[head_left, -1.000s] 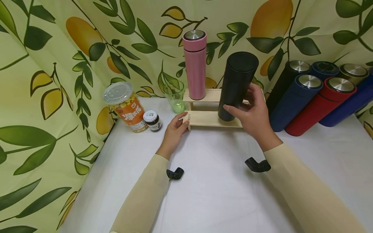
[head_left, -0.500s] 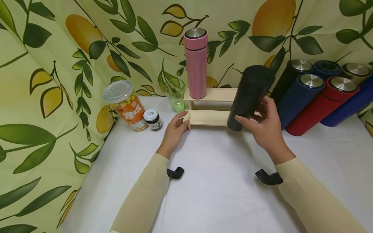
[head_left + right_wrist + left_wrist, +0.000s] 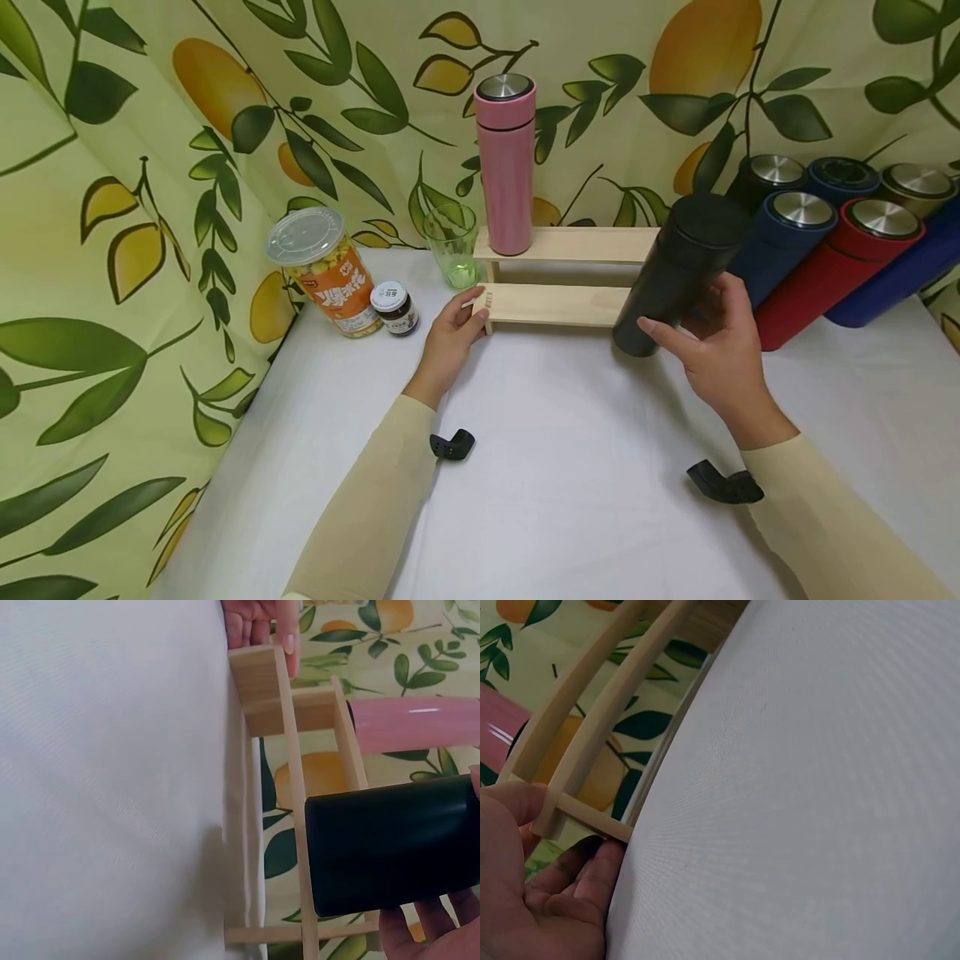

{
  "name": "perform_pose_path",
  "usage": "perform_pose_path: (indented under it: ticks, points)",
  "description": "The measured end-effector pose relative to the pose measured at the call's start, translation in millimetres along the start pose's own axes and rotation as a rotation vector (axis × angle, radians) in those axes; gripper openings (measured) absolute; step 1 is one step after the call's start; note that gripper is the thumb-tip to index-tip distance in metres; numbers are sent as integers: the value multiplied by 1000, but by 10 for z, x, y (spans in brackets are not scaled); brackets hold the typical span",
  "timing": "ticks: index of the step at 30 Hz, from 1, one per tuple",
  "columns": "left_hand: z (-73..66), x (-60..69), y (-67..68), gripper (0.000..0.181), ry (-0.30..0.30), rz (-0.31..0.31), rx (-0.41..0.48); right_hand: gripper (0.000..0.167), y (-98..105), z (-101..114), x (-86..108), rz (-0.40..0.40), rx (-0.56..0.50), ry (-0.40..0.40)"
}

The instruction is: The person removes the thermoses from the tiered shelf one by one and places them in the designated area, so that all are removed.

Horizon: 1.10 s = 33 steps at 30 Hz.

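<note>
My right hand [image 3: 727, 362] grips a black thermos bottle [image 3: 675, 279], thumb in front and fingers round its right side. The bottle leans, its top to the right, before the right end of a two-step wooden shelf [image 3: 558, 305]. Whether its base touches the lower board, I cannot tell. My left hand [image 3: 450, 337] pinches the left end of the lower board; in the left wrist view the thumb lies on the board [image 3: 592, 735] with fingers curled beneath. A pink thermos bottle [image 3: 507, 179] stands upright on the upper step, at the left.
Several thermos bottles, among them a red one [image 3: 832, 275] and a blue one [image 3: 783, 250], stand at the right. At the left are a popcorn tub [image 3: 330, 283], a small jar [image 3: 395, 310] and a green glass [image 3: 453, 250]. A patterned curtain [image 3: 360, 50] hangs behind the white table [image 3: 555, 483].
My right hand has carried the black bottle from over the lower board rightward and nearer to me. The left hand stays at the shelf's left end.
</note>
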State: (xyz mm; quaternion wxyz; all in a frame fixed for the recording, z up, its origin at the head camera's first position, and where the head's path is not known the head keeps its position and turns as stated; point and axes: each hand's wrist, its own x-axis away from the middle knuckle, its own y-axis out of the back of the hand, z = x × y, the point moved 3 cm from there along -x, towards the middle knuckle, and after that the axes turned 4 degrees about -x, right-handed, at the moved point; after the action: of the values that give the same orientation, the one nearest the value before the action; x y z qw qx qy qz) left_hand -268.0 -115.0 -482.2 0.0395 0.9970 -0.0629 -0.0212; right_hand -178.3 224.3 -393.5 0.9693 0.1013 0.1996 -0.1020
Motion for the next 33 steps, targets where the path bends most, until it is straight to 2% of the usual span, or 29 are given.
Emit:
perform_pose_path:
  ticks: [9,17,26,29,33]
  points:
    - [-1,1,0,45,-5,-8,-5,91,168,13,103,-24,-11,5]
    - [-2,-1,-5,44,-2,-9,-16,92,349,-14,224,-50,53,-20]
    - [-24,2,-11,45,-12,-6,-1,92,608,-73,351,-127,145,-93]
    - [-26,7,-11,45,-6,-9,-3,91,699,-89,383,-159,146,-126]
    - [-28,13,-10,44,-1,-13,-12,88,812,-85,409,-211,107,-128]
